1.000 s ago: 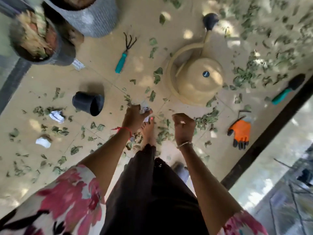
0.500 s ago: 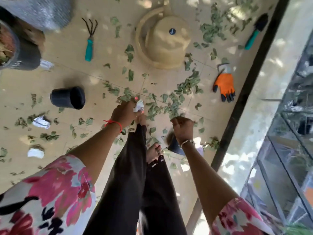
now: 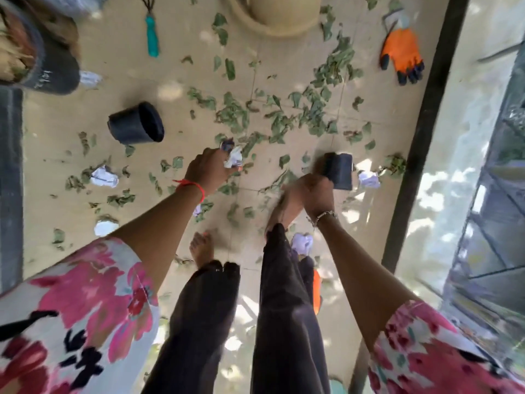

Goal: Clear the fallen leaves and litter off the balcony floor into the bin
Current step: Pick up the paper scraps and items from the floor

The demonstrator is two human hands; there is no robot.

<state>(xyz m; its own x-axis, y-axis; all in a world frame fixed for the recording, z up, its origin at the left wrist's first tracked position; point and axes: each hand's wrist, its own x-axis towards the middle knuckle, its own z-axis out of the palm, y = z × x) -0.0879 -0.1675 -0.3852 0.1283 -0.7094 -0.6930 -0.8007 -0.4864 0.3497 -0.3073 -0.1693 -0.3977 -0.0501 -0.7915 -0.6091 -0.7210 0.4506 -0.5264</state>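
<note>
Green fallen leaves (image 3: 284,120) lie scattered over the beige tiled balcony floor (image 3: 176,89). Crumpled white papers lie at the left (image 3: 104,177), at the lower left (image 3: 103,227), by the right rail (image 3: 369,179) and by my right leg (image 3: 304,243). My left hand (image 3: 210,169) grips a crumpled white paper ball (image 3: 234,159) low over the leaves. My right hand (image 3: 315,191) is a blurred fist with nothing showing in it, just beside a small dark pot (image 3: 338,170). A dark round container of dry plant matter (image 3: 48,66) stands at the far left.
A black pot (image 3: 136,123) lies on its side at left centre. Ahead are a teal hand rake (image 3: 152,38), a beige watering can (image 3: 278,12) and an orange glove (image 3: 402,55). A black rail (image 3: 420,137) edges the floor at right. My bare feet stand among the leaves.
I have stepped forward and right, so everything on the floor has slid up the view. My left hand still grips the paper ball. The small dark pot now lies beside my right fist.
</note>
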